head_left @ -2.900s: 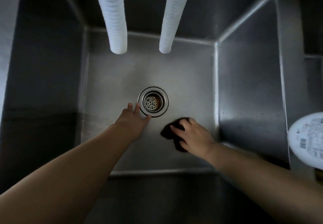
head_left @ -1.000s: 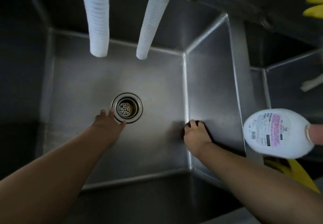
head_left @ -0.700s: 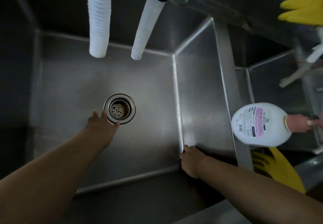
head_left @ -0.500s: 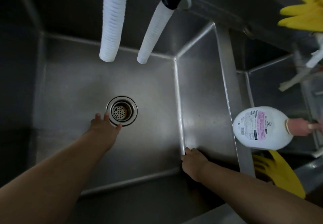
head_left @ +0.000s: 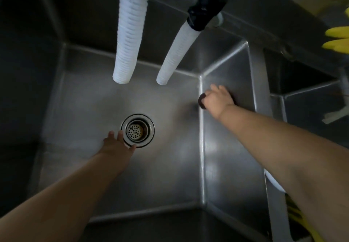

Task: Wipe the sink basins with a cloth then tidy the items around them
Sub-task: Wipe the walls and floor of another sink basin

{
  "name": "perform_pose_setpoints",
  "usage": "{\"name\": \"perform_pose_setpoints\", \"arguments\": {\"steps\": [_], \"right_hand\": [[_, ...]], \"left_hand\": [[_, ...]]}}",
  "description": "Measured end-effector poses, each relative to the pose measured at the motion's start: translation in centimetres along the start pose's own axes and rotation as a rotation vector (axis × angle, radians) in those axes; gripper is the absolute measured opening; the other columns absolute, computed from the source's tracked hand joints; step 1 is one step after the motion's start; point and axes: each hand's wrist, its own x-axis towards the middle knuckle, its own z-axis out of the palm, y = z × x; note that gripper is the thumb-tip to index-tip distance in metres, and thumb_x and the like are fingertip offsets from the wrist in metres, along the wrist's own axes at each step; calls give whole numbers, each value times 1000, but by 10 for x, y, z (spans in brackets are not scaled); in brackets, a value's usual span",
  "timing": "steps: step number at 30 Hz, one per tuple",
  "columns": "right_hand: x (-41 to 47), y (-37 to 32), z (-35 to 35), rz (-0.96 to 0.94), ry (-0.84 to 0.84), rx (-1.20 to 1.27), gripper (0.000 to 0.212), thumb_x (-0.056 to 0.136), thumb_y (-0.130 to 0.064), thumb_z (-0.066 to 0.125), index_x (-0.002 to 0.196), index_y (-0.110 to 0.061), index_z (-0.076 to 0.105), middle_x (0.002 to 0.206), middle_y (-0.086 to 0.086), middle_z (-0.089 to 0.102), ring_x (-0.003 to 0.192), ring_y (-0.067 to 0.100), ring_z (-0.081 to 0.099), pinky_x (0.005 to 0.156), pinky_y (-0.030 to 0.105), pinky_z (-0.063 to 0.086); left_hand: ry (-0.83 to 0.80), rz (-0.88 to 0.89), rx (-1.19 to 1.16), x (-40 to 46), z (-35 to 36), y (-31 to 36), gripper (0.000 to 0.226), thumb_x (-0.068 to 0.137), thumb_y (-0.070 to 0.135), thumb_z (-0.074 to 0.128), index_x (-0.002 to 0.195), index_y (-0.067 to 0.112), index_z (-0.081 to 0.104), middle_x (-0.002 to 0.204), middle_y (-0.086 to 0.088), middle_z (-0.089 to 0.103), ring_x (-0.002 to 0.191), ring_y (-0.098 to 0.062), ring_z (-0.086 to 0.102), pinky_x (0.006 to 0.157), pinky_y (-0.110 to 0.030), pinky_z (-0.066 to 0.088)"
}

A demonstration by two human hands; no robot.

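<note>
I look down into a deep steel sink basin (head_left: 170,175) with a round drain strainer (head_left: 137,130) in its floor. My left hand (head_left: 118,145) lies flat on the basin floor, fingertips at the drain's rim. My right hand (head_left: 219,98) presses a dark cloth (head_left: 201,101) against the right wall, near the far right corner. Most of the cloth is hidden under the hand.
Two white ribbed hoses (head_left: 128,34) (head_left: 175,56) hang over the basin, the right one wrapped in black tape. A second basin (head_left: 309,109) lies beyond the steel divider (head_left: 262,90). A white bottle (head_left: 273,183) peeks from under my right forearm. Yellow gloves (head_left: 338,39) show at the right edge.
My right hand has slid with the cloth from the near right corner up the right wall toward the far corner. The left hand has stayed by the drain.
</note>
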Motion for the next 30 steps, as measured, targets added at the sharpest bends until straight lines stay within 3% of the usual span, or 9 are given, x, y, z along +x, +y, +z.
{"name": "perform_pose_setpoints", "arguments": {"steps": [6, 11, 14, 20, 27, 30], "right_hand": [[59, 23, -5, 69, 212, -4, 29, 96, -17, 39, 116, -16, 60, 117, 9, 52, 114, 31, 40, 90, 38, 35], [89, 8, 25, 139, 57, 127, 38, 98, -14, 34, 134, -11, 46, 128, 11, 49, 122, 32, 38, 94, 36, 37], [86, -15, 37, 301, 50, 347, 46, 97, -7, 31, 143, -9, 34, 133, 16, 46, 120, 35, 39, 96, 36, 37], [33, -85, 51, 584, 86, 928, 69, 84, -7, 50, 147, -23, 28, 146, 13, 27, 112, 42, 38, 103, 39, 32], [56, -107, 38, 875, 128, 1224, 63, 89, -23, 49, 148, -20, 26, 148, 15, 21, 118, 42, 31, 109, 42, 28], [91, -99, 14, 891, 108, 1281, 62, 93, -27, 43, 149, -16, 20, 152, 16, 16, 126, 43, 27, 111, 40, 24]], "left_hand": [[6, 10, -15, 1, 0, 0, 59, 101, 22, 31, 152, 29, 2, 153, -28, -15, 139, -51, -6, 115, -48, 16], [3, 4, -19, 2, 1, 0, 64, 99, 24, 38, 152, 28, 3, 153, -29, -15, 139, -52, -6, 115, -49, 16], [0, -4, -6, 2, 0, 1, 62, 99, 22, 35, 152, 27, 2, 152, -29, -16, 139, -53, -6, 114, -49, 17], [-7, 4, -24, -1, -4, 1, 59, 101, 21, 31, 152, 25, 1, 152, -30, -17, 139, -53, -9, 115, -51, 14], [18, 36, -29, -3, 1, -2, 63, 100, 21, 34, 152, 23, -1, 152, -30, -16, 138, -53, -10, 115, -51, 14], [34, 57, -52, -3, 5, -6, 65, 99, 22, 38, 152, 26, 0, 152, -28, -17, 139, -51, -11, 116, -50, 11]]}}
